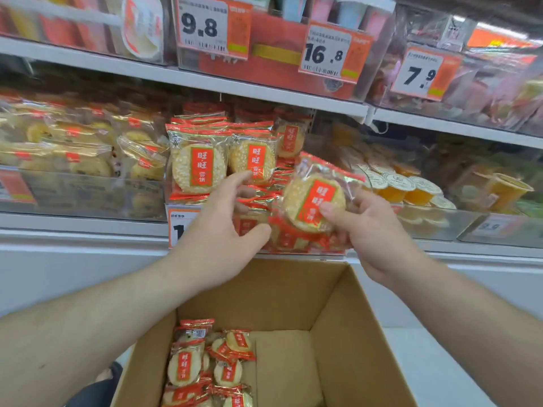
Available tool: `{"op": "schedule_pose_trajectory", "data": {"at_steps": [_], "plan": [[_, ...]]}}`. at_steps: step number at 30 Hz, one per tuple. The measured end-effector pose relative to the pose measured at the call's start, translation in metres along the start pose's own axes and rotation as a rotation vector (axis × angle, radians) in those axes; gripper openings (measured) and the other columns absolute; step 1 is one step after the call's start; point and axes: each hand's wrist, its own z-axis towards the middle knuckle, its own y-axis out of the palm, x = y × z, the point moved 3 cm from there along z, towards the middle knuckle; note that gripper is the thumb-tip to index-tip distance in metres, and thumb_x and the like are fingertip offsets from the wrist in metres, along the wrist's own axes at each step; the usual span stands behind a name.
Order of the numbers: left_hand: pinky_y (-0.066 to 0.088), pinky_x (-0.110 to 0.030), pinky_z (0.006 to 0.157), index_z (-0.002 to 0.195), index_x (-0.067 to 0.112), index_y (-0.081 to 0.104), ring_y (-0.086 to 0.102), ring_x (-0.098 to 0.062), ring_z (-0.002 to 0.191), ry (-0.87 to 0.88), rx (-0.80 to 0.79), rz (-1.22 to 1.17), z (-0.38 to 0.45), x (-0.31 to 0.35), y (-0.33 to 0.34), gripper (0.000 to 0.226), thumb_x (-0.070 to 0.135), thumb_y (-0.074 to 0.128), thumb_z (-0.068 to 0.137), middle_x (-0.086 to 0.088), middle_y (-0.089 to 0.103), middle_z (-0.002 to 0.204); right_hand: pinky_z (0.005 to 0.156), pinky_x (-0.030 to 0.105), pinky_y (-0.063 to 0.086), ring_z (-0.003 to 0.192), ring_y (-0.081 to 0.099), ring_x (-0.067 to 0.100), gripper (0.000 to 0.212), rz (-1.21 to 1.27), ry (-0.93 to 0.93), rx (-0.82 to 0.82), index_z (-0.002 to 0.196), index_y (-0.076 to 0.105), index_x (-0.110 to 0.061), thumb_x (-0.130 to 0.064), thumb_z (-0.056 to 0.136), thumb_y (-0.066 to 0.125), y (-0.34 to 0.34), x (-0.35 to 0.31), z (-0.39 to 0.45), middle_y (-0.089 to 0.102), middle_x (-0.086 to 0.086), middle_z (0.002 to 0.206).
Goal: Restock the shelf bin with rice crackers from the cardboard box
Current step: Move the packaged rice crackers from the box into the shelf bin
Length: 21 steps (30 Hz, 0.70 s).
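The right hand [371, 227] held one rice cracker packet [316, 198] in front of the shelf bin [232, 183], its thumb pressed on the printed face near the lower right edge and the fingers curled behind the wrapper, so the round cracker sat mostly above and to the left of the thumb. The packet's label faced the camera, and its long axis, running from one crimped red seal to the other, was tilted with the top end leaning right. The left hand [219, 218] reached into the bin with fingers spread and loosely bent, the thumb apart from them; its fingertips touched the packets standing at the front of the bin, though whether they pinched one could not be told. In the bin, two packets [197, 165] stood upright side by side, labels forward, with more stacked behind and below. Beneath the arms the open cardboard box [332, 304] held a small pile of loose packets [205, 365] lying mostly flat in its left half. Jelly cups [402, 186] sat in the neighbouring bin to the right, and price tags [205, 27] hung from the shelf above.
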Motion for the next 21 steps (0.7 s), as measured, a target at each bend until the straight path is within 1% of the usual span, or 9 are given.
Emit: {"op": "schedule_pose_trajectory", "data": {"at_steps": [1, 3, 5, 6, 8, 11, 15, 18, 21], "plan": [[0.035, -0.026, 0.102, 0.145, 0.032, 0.033, 0.044, -0.006, 0.121, 0.084, 0.049, 0.194, 0.002, -0.002, -0.004, 0.067, 0.035, 0.061, 0.085, 0.014, 0.047, 0.134, 0.042, 0.009, 0.040, 0.046, 0.057, -0.005, 0.020, -0.034, -0.061, 0.064, 0.109, 0.060, -0.010, -0.003, 0.091, 0.064, -0.008, -0.012, 0.013, 0.067, 0.002, 0.082], [0.028, -0.035, 0.107, 0.141, 0.023, 0.045, 0.037, -0.018, 0.127, 0.222, 0.078, 0.511, 0.004, -0.011, -0.006, 0.065, 0.038, 0.053, 0.078, 0.005, 0.049, 0.136, 0.049, 0.014, 0.047, 0.061, 0.064, -0.004, 0.022, -0.172, -0.148, 0.148, 0.108, 0.061, -0.018, -0.011, 0.089, 0.070, -0.019, -0.027, 0.043, 0.071, 0.000, 0.092], [0.029, -0.042, 0.104, 0.138, 0.019, 0.050, 0.037, -0.023, 0.126, 0.278, 0.010, 0.650, 0.003, -0.023, 0.000, 0.067, 0.038, 0.052, 0.074, 0.001, 0.052, 0.136, 0.067, 0.027, 0.057, 0.083, 0.070, 0.007, 0.029, -0.349, -0.205, 0.210, 0.110, 0.061, -0.023, -0.019, 0.085, 0.076, -0.025, -0.032, 0.071, 0.071, -0.004, 0.099], [0.028, -0.043, 0.104, 0.138, 0.018, 0.050, 0.037, -0.025, 0.127, 0.291, -0.037, 0.696, 0.002, -0.029, 0.004, 0.069, 0.036, 0.055, 0.072, 0.000, 0.052, 0.138, 0.076, 0.031, 0.057, 0.088, 0.069, 0.009, 0.031, -0.442, -0.238, 0.232, 0.110, 0.061, -0.024, -0.022, 0.084, 0.077, -0.025, -0.032, 0.083, 0.070, -0.007, 0.099], [0.021, -0.043, 0.107, 0.139, 0.018, 0.051, 0.039, -0.029, 0.130, 0.328, -0.087, 0.790, -0.001, -0.037, 0.010, 0.074, 0.032, 0.062, 0.068, -0.002, 0.051, 0.142, 0.079, 0.030, 0.052, 0.087, 0.064, 0.007, 0.030, -0.578, -0.288, 0.230, 0.108, 0.058, -0.027, -0.025, 0.084, 0.076, -0.020, -0.031, 0.104, 0.066, -0.011, 0.097], [0.017, -0.044, 0.110, 0.139, 0.019, 0.052, 0.039, -0.031, 0.133, 0.331, -0.097, 0.834, -0.001, -0.041, 0.011, 0.075, 0.030, 0.065, 0.065, -0.002, 0.049, 0.145, 0.075, 0.027, 0.046, 0.086, 0.061, 0.009, 0.031, -0.628, -0.279, 0.210, 0.112, 0.057, -0.024, -0.026, 0.087, 0.074, -0.009, -0.023, 0.132, 0.064, -0.009, 0.099], [0.014, -0.043, 0.112, 0.140, 0.022, 0.049, 0.037, -0.029, 0.135, 0.339, -0.102, 0.835, 0.000, -0.043, 0.010, 0.076, 0.029, 0.064, 0.065, 0.000, 0.047, 0.146, 0.088, 0.034, 0.054, 0.097, 0.063, 0.016, 0.042, -0.560, -0.191, 0.202, 0.124, 0.058, -0.017, -0.024, 0.086, 0.074, 0.005, -0.010, 0.168, 0.065, -0.003, 0.110], [0.012, -0.043, 0.113, 0.140, 0.022, 0.050, 0.036, -0.030, 0.135, 0.346, -0.095, 0.841, 0.000, -0.045, 0.010, 0.076, 0.028, 0.063, 0.066, -0.001, 0.046, 0.147, 0.090, 0.037, 0.054, 0.098, 0.064, 0.020, 0.038, -0.560, -0.107, 0.199, 0.120, 0.060, -0.013, -0.024, 0.087, 0.074, 0.011, -0.005, 0.188, 0.066, 0.000, 0.107], [0.012, -0.045, 0.114, 0.141, 0.021, 0.048, 0.035, -0.031, 0.137, 0.360, -0.093, 0.854, 0.000, -0.048, 0.012, 0.077, 0.027, 0.063, 0.066, -0.002, 0.044, 0.148, 0.088, 0.038, 0.055, 0.095, 0.065, 0.021, 0.035, -0.628, -0.057, 0.212, 0.115, 0.063, -0.010, -0.030, 0.087, 0.073, 0.015, -0.004, 0.200, 0.068, 0.002, 0.104]]}}
